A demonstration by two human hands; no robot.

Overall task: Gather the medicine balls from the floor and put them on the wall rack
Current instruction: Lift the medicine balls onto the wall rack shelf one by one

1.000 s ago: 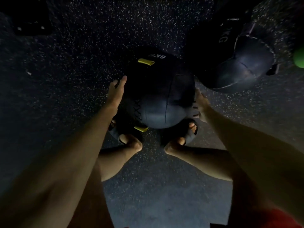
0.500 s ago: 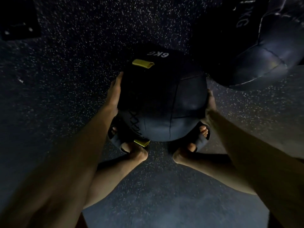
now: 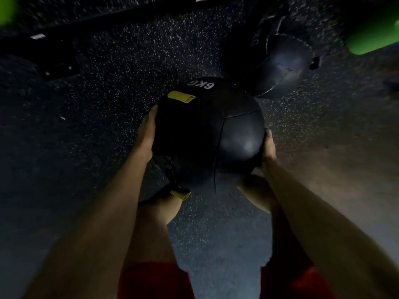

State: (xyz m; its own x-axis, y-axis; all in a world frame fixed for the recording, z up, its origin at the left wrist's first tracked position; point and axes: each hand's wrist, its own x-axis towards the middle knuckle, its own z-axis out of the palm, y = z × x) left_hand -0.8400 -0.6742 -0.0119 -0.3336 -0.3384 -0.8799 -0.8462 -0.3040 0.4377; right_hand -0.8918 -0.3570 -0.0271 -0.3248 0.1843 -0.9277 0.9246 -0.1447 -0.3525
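Two hands clamp ball [image 3: 216, 130]; I see left hand [image 3: 148, 137] fingers straight, flat on it; right hand [image 3: 269, 145] fingers hidden, can't tell. Beyond, second ball [image 3: 282, 67] on floor [image 3: 103, 147].

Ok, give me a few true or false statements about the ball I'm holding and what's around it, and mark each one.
1. The left hand and right hand hold the 6KG ball, one on each side. True.
2. The held ball has red tabs. False: its tabs are yellow.
3. A second ball lies on the floor, beyond the held one and to the right. True.
4. That second ball is green. False: it is dark; the green shapes sit in the upper corners.
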